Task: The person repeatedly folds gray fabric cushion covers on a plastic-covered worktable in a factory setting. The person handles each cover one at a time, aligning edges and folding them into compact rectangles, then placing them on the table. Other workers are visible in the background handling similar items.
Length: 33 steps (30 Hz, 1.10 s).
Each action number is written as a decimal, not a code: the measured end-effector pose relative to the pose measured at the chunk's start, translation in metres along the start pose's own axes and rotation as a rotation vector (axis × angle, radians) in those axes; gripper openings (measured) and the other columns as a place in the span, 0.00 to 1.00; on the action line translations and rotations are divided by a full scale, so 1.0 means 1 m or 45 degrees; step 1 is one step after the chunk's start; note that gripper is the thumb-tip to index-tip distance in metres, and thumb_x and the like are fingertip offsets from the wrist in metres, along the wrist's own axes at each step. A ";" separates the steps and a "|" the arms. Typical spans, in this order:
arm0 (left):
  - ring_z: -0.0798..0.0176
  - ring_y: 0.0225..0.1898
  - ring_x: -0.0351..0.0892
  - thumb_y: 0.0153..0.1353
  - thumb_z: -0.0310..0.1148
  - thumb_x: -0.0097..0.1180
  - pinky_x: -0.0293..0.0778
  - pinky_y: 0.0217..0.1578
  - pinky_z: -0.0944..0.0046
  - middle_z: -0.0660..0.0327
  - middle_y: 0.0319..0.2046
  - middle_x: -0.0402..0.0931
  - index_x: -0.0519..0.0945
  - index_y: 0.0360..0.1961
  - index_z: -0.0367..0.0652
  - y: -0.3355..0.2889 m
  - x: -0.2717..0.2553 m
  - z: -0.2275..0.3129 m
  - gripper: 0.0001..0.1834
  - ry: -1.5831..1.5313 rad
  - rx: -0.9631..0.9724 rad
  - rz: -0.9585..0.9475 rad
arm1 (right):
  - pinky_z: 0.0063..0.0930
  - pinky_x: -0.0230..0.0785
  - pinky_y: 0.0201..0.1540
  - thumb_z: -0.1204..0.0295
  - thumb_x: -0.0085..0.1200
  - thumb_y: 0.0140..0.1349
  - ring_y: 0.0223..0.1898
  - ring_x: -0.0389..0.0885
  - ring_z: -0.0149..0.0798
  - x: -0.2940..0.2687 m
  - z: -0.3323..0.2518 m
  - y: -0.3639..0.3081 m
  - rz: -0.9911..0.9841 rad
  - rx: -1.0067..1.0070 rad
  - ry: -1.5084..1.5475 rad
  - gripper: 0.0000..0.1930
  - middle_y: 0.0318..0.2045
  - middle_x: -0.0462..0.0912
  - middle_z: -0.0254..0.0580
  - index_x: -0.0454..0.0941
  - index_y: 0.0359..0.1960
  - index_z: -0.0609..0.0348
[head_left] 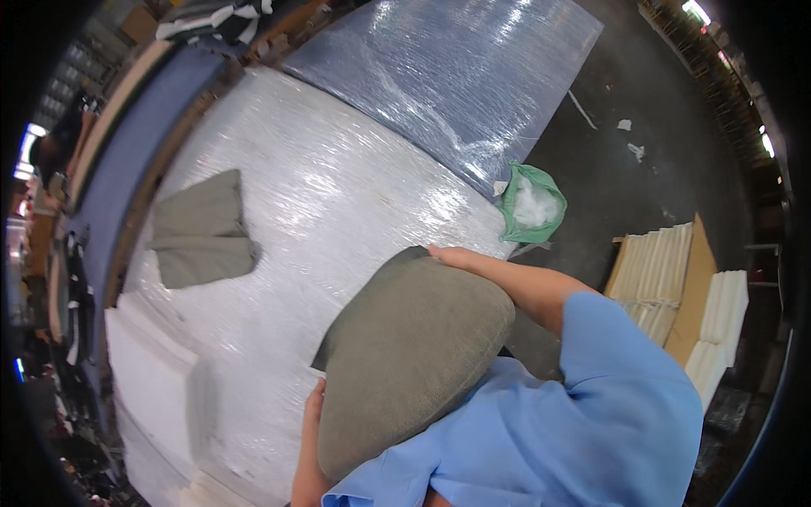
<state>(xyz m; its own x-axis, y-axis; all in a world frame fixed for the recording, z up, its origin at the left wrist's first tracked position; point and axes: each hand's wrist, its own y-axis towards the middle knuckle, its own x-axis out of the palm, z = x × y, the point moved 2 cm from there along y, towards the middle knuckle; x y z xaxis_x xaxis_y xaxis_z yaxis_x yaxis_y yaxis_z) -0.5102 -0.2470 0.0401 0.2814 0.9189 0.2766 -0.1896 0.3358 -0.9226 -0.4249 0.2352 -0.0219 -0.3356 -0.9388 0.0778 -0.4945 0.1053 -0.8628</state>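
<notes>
A plump grey-green fabric cushion [414, 363] is held up against my body, above a plastic-wrapped white surface. At its far right corner, my right hand [448, 256] grips the edge of the cover, with most of the fingers hidden. My left hand [314, 407] holds the near left side, where the cushion covers part of it. A loose flap of the cover [342, 325] sticks out along the cushion's far left edge. To the left, a folded piece of matching grey-green fabric [203, 228] lies flat on the wrapped surface [312, 194].
Beyond stands a wrapped blue slab [448, 76]. A green bag with white stuffing [534, 204] hangs by its near corner. White foam blocks [156, 372] sit at the left. Stacked white pieces with a brown board [683, 291] stand at the right. Scraps [635, 152] litter the floor.
</notes>
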 end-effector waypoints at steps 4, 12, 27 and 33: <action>0.52 0.55 0.82 0.74 0.58 0.48 0.77 0.57 0.52 0.49 0.57 0.81 0.73 0.65 0.35 -0.087 0.029 0.014 0.36 -0.182 0.200 0.099 | 0.36 0.64 0.65 0.32 0.35 0.72 0.61 0.76 0.44 0.008 -0.033 -0.121 0.227 -0.270 0.124 0.39 0.60 0.78 0.57 0.85 0.56 0.51; 0.54 0.56 0.80 0.78 0.57 0.37 0.70 0.63 0.54 0.50 0.54 0.81 0.76 0.60 0.32 -0.183 0.074 0.018 0.35 -0.253 0.957 0.135 | 0.27 0.74 0.51 0.45 0.27 0.81 0.41 0.84 0.34 0.042 -0.091 -0.221 0.019 -1.363 0.225 0.38 0.37 0.87 0.45 0.84 0.46 0.69; 0.54 0.42 0.83 0.75 0.39 0.37 0.76 0.48 0.59 0.49 0.39 0.84 0.85 0.43 0.32 -0.177 0.092 0.018 0.25 0.767 1.831 0.979 | 0.28 0.74 0.37 0.49 0.39 0.77 0.32 0.84 0.35 0.060 -0.075 -0.191 0.480 -1.857 0.177 0.29 0.29 0.86 0.45 0.80 0.42 0.68; 0.41 0.51 0.81 0.68 0.44 0.59 0.76 0.53 0.49 0.44 0.51 0.81 0.77 0.59 0.35 -0.216 0.194 0.070 0.26 1.932 1.616 0.532 | 0.27 0.73 0.47 0.37 0.29 0.77 0.38 0.83 0.34 0.060 -0.092 -0.192 0.271 -1.701 0.223 0.41 0.35 0.86 0.44 0.81 0.46 0.67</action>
<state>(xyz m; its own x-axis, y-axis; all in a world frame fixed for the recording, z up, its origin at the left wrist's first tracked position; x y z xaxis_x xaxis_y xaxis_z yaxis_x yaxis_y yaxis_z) -0.4808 -0.1264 0.3118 0.3332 0.3079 -0.8912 -0.6736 0.7391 0.0035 -0.4239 0.1885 0.1942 -0.5490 -0.8216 0.1532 -0.7789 0.5695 0.2628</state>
